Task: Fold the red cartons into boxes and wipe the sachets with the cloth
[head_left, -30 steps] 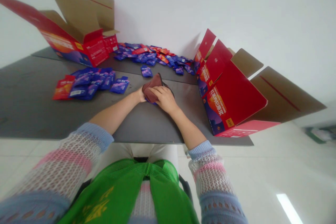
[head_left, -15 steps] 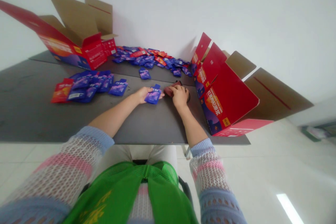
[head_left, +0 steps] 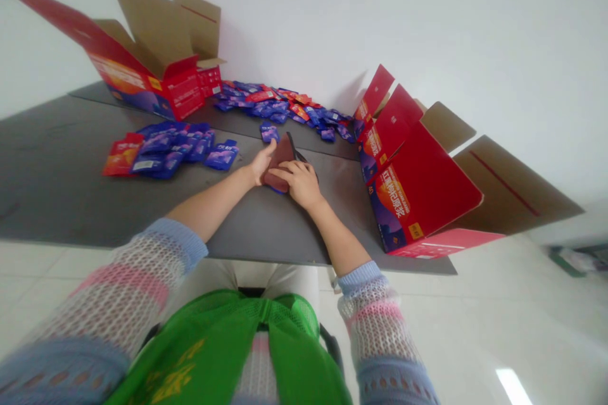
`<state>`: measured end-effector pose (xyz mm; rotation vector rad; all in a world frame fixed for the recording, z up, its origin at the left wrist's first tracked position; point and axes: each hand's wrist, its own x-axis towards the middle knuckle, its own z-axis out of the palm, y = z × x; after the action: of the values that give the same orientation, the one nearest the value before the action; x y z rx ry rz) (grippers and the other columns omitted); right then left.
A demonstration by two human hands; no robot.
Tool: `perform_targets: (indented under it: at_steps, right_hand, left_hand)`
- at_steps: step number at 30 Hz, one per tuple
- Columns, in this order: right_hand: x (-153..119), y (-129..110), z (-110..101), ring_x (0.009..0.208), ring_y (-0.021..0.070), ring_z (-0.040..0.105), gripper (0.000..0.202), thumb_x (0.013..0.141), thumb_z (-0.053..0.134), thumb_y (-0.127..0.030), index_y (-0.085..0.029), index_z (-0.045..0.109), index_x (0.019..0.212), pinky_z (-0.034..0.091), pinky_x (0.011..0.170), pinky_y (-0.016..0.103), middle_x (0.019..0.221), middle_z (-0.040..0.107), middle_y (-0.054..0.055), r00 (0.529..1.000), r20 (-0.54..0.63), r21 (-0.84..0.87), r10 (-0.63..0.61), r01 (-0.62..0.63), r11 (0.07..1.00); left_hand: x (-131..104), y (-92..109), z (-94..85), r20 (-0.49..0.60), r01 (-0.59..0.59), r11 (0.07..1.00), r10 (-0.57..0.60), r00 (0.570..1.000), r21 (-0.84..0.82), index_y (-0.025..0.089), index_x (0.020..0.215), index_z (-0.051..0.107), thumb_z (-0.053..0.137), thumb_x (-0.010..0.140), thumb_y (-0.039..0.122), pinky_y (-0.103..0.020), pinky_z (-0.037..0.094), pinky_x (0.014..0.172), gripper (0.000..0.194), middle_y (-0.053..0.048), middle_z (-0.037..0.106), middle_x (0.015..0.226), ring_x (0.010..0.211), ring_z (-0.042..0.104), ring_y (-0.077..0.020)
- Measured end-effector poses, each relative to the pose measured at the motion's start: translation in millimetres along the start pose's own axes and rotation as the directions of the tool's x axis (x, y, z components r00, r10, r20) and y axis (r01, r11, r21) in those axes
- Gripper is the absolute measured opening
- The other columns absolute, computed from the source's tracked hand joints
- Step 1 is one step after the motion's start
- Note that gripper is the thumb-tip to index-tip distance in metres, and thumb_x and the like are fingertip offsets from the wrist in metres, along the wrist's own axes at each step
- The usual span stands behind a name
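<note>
A reddish-brown cloth (head_left: 284, 155) is pressed by my right hand (head_left: 300, 182) over a blue pouch (head_left: 274, 189), of which only the lower edge shows. My left hand (head_left: 259, 166) holds that pouch from the left, its thumb up beside the cloth. Just beyond the hands lies a single blue pouch (head_left: 269, 133). Left of my left hand, another blue pouch (head_left: 221, 155) rests next to a pile of blue pouches (head_left: 173, 145) with a red-orange pouch (head_left: 123, 155) at its left end.
An open red carton (head_left: 142, 85) stands at the back left. Open red cartons (head_left: 403, 190) line the right side of the grey table (head_left: 228, 215). A long heap of blue and red pouches (head_left: 285, 104) lies along the wall.
My right hand has lifted the brown cloth off the table and moved it left onto the pouch in my left hand, now mostly covered. The view has shifted slightly.
</note>
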<state>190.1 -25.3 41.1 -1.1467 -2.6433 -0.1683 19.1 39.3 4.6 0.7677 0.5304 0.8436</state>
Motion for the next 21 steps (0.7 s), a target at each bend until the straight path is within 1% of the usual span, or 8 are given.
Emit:
perform_targets:
  at_steps: [4, 7, 9, 11, 14, 16, 18, 21]
  right_hand:
    - [-0.2, 27.4, -2.5, 0.124, 0.0244, 0.05, 0.046, 0.099, 0.045, -0.024, -0.039, 0.053, 0.142, 0.041, 0.099, 0.04, 0.14, 0.058, 0.003, 0.975, -0.037, -0.004, 0.217, -0.217, 0.976]
    - [-5.1, 49.2, -5.1, 0.115, 0.0241, 0.056, 0.047, 0.098, 0.043, -0.023, -0.038, 0.052, 0.142, 0.046, 0.092, 0.036, 0.136, 0.061, 0.003, 0.944, -0.052, 0.003, 0.326, -0.326, 0.945]
    - [-8.3, 58.2, -6.2, 0.113, 0.0242, 0.058, 0.047, 0.097, 0.046, -0.024, -0.034, 0.053, 0.142, 0.047, 0.092, 0.035, 0.133, 0.063, 0.005, 0.926, -0.065, -0.001, 0.372, -0.373, 0.928]
    - [-9.9, 61.3, -6.2, 0.113, 0.0246, 0.059, 0.046, 0.095, 0.05, -0.026, -0.031, 0.054, 0.141, 0.047, 0.092, 0.034, 0.131, 0.065, 0.007, 0.913, -0.068, -0.004, 0.402, -0.404, 0.915]
    - [-9.5, 57.8, -3.1, 0.113, 0.0251, 0.06, 0.045, 0.095, 0.051, -0.026, -0.03, 0.056, 0.139, 0.047, 0.093, 0.036, 0.129, 0.066, 0.008, 0.908, -0.065, -0.009, 0.415, -0.416, 0.909]
    - [-8.2, 54.0, 0.3, 0.112, 0.0253, 0.059, 0.045, 0.094, 0.05, -0.024, -0.032, 0.056, 0.138, 0.047, 0.093, 0.038, 0.129, 0.066, 0.007, 0.917, -0.058, -0.015, 0.394, -0.395, 0.918]
    - [-7.0, 51.5, 3.5, 0.112, 0.0257, 0.059, 0.045, 0.094, 0.049, -0.022, -0.033, 0.057, 0.137, 0.046, 0.093, 0.039, 0.129, 0.066, 0.007, 0.926, -0.054, -0.019, 0.373, -0.375, 0.927]
    - [-5.8, 51.5, 6.1, 0.112, 0.026, 0.059, 0.045, 0.093, 0.049, -0.021, -0.033, 0.058, 0.136, 0.046, 0.092, 0.04, 0.128, 0.066, 0.006, 0.928, -0.058, -0.015, 0.369, -0.37, 0.929]
  left_hand:
    - [-13.2, -0.5, 6.0, 0.18, 0.066, 0.987, -0.092, 0.979, 0.144, 0.011, 0.124, 0.06, 0.075, 0.078, 0.041, -0.058, 0.052, 0.093, 0.057, -0.015, 0.075, 0.101, 0.096, 0.072, -0.0323]
    - [-18.4, -0.4, 8.5, 0.28, 0.132, 0.934, -0.231, 0.932, 0.331, 0.01, 0.118, 0.063, 0.083, 0.065, 0.019, -0.057, 0.051, 0.096, 0.056, -0.019, 0.074, 0.11, 0.105, 0.07, -0.0339]
    - [-20.6, 1.9, 12.6, 0.24, 0.185, 0.876, -0.316, 0.918, 0.445, 0.009, 0.109, 0.067, 0.083, 0.065, 0.021, -0.052, 0.053, 0.095, 0.048, -0.021, 0.074, 0.109, 0.103, 0.071, -0.0331]
    - [-23.2, 6.6, 20.3, 0.085, 0.214, 0.784, -0.321, 0.943, 0.582, 0.01, 0.102, 0.07, 0.08, 0.069, 0.028, -0.048, 0.055, 0.09, 0.038, -0.021, 0.075, 0.103, 0.097, 0.073, -0.0325]
    - [-29.5, 18.7, 34.1, -0.289, 0.274, 0.426, -0.032, 0.957, 0.862, 0.014, 0.094, 0.073, 0.074, 0.074, 0.037, -0.042, 0.056, 0.087, 0.03, -0.019, 0.076, 0.1, 0.1, 0.072, -0.034]
    - [-35.8, 30.0, 38.8, -0.397, 0.365, 0.162, 0.271, 0.877, 0.917, 0.015, 0.097, 0.074, 0.073, 0.075, 0.041, -0.044, 0.053, 0.091, 0.034, -0.02, 0.074, 0.107, 0.112, 0.066, -0.0383]
    - [-45.2, 43.7, 36.4, -0.424, 0.485, -0.01, 0.472, 0.773, 0.874, 0.015, 0.104, 0.073, 0.07, 0.076, 0.048, -0.047, 0.05, 0.095, 0.043, -0.022, 0.071, 0.115, 0.12, 0.06, -0.0421]
    - [-66.6, 67.2, 20.7, -0.515, 0.696, -0.134, 0.578, 0.633, 0.706, 0.013, 0.111, 0.071, 0.065, 0.077, 0.061, -0.049, 0.05, 0.093, 0.059, -0.023, 0.069, 0.12, 0.115, 0.062, -0.0431]
